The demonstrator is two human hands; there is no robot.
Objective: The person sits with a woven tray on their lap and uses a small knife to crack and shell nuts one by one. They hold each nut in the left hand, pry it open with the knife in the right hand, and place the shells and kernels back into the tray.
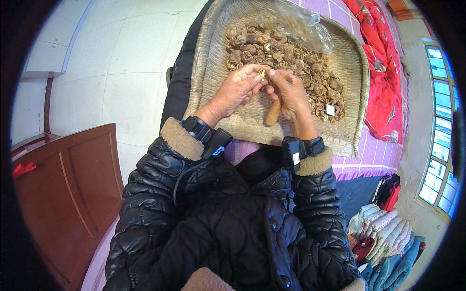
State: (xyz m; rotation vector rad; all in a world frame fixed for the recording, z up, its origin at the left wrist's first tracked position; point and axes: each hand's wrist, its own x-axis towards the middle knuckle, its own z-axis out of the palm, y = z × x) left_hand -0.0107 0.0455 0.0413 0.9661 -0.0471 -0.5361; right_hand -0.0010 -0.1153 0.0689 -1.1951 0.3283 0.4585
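Observation:
My left hand [242, 85] holds a piece of walnut [262, 74] with pale kernel showing, between thumb and fingers. Opposite it, the thumb and forefinger of my right hand [289, 89] touch the same piece. A tool's wooden handle [273, 112] lies in the curled fingers of my right hand and points down towards me; its working end is mostly hidden by that hand. Both hands are over the near part of a woven wicker tray [205, 69]. Beyond them lies a heap of walnuts and broken walnut shells [287, 54], with a clear plastic bag [291, 25] holding pale pieces on top.
A small white square [330, 110] lies on the shells at right. The tray rests on a purple checked cloth [380, 156], beside a red patterned fabric [386, 91]. Folded bedding [386, 232] is stacked at lower right; a brown wooden panel [72, 196] stands at left.

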